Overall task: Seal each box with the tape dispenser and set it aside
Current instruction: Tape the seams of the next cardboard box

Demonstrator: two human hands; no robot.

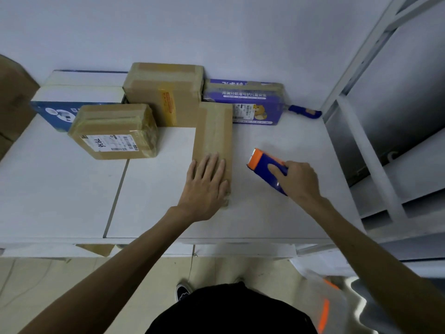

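The left hand (206, 186) lies flat with straight fingers on the near end of a long brown box (214, 141). The right hand (297, 180) grips the blue and orange tape dispenser (266, 168), just beside the box on the white table (60, 189). Other taped boxes (115, 131) stand behind.

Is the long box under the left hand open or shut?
Shut: long box has flaps flat, tape strip along its top; left hand rests on it.

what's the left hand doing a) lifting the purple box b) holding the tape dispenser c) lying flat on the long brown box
c: the left hand lies flat, fingers straight, on the long brown box; the right hand grips the tape dispenser.
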